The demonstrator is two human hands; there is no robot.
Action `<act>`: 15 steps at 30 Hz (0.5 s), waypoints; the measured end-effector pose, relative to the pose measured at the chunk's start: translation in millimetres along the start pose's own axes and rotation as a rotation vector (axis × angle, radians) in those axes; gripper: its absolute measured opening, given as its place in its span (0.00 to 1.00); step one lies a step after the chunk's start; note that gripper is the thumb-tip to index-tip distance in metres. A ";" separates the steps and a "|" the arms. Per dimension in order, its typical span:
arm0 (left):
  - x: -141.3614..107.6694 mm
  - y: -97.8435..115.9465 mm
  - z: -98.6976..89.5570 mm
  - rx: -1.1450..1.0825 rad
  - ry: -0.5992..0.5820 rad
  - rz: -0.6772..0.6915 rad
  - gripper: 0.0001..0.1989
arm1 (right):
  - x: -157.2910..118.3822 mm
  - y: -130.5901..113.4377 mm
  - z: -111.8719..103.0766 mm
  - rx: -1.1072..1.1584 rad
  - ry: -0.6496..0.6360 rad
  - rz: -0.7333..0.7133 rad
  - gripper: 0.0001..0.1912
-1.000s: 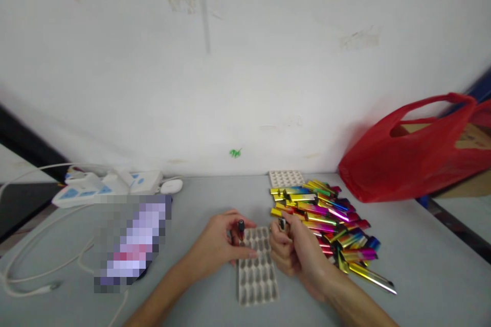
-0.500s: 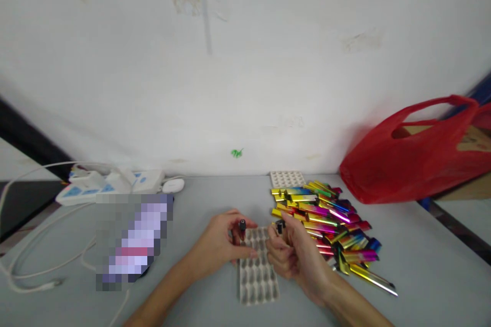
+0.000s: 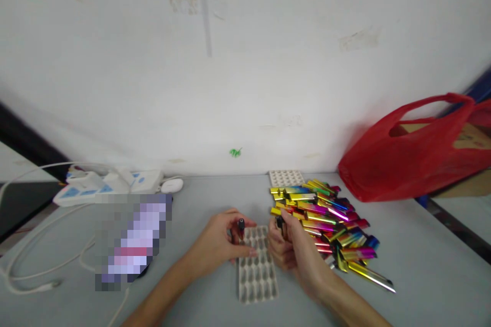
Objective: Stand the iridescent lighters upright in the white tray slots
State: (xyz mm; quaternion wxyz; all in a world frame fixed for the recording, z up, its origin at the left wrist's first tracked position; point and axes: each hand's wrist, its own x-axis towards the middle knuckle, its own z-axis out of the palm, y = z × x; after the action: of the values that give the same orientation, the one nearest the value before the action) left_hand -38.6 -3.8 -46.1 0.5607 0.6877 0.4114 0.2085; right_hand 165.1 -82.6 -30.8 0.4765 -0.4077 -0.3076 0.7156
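My left hand is closed, thumb and fingers pinching a small dark piece with a black end, over the upper left of a grey-white moulded tray. The tray has rows of small hollows and lies flat on the table. Right of the tray, my right hand is curled round another small dark piece, its black end showing above the fingers. What kind of pieces these are is too small to tell. Shiny metallic tubes in gold, pink, red and blue lie heaped just beyond my right hand.
A second pale tray lies against the wall behind the heap. At the right stands a red plastic bag beside a cardboard box. On the left are a white power strip, loose white cables and a blurred-out phone-like object.
The dark piece in my right hand has turned slightly and its end points more upright. My left hand stays nearly still over the tray. The whole view has shifted a little.
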 end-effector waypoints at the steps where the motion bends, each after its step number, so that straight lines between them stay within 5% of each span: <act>1: -0.1 0.1 -0.2 -0.001 -0.003 -0.002 0.28 | 0.7 0.4 -0.4 -0.047 0.020 -0.024 0.35; 8: 0.3 -2.3 -2.4 -0.006 -0.004 -0.001 0.25 | -7.3 -2.6 5.4 -0.466 0.111 -0.428 0.24; 15: 1.8 -3.3 -0.6 -0.092 -0.034 -0.038 0.22 | -5.8 -2.1 0.1 -0.645 0.108 -0.574 0.12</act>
State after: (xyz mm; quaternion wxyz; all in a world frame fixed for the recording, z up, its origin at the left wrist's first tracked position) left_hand -39.2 -1.9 -49.4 0.6023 0.6567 0.4050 0.2047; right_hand 167.1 -87.3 -27.4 0.5197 -0.4704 -0.5911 0.3990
